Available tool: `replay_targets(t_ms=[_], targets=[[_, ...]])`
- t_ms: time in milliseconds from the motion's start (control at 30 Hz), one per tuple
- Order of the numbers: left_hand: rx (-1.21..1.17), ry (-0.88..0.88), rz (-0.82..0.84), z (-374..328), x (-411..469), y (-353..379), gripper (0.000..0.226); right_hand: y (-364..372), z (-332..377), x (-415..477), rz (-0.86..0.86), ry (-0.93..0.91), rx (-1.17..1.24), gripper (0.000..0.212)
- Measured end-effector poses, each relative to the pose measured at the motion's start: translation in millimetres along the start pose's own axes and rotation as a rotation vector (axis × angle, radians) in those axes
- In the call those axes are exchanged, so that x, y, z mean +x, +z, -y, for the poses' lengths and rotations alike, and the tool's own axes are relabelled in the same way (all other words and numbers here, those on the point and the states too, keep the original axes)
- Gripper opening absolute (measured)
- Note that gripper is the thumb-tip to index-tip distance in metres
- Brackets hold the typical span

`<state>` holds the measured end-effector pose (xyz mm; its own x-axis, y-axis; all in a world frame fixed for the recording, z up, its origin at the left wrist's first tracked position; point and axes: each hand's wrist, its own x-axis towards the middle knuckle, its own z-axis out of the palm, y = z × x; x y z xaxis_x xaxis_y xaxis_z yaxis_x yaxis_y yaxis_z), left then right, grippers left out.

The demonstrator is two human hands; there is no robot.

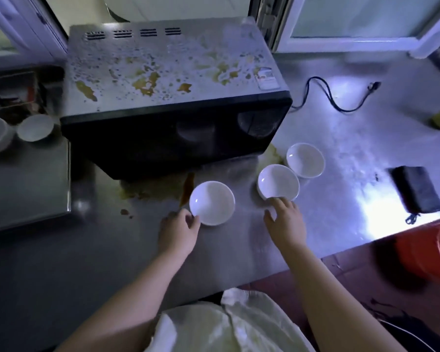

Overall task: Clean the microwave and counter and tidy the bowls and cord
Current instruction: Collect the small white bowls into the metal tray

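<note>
1. Stainless-steel counter fills the head view under dim bluish light, with window frames behind; a silver-topped microwave with a black door sits at the back centre.
2. Cleaning looks barely begun; yellow-brown splatter covers the microwave's top, and a yellow-brown spill spreads on the counter at its front edge.
3. Three shallow white ceramic bowls lie unstacked in front of the microwave; the left bowl sits beside the spill, while the middle bowl and the far right bowl overlap or touch.
4. A loose black power cord snakes over the counter right of the microwave, unplugged and not yet tidied.
5. Left hand reaches forward on a bare forearm; its thumb and fingers pinch the near rim of the left bowl.
6. Right hand reaches to the middle bowl; its fingertips meet the near rim, thumb apart; whether it has closed on the rim cannot be told.
7. A flat black pouch lies far right; two more white bowls sit far left.
</note>
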<state>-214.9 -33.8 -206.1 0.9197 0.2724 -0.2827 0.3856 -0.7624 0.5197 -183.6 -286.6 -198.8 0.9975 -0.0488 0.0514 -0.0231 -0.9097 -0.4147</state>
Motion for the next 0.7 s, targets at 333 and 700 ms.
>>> replay_targets(t_ms=[333,700], targets=[[-0.907,-0.59,0.128,-41.5,10.6,21.9,0.033,-15.7,-52.6,58.0,0.061,0.724,0.74,0.052],[-1.158,-0.65,0.108,-43.7,15.3,15.3,0.038,-5.5,-37.1,55.8,0.194,0.858,1.056,0.03]])
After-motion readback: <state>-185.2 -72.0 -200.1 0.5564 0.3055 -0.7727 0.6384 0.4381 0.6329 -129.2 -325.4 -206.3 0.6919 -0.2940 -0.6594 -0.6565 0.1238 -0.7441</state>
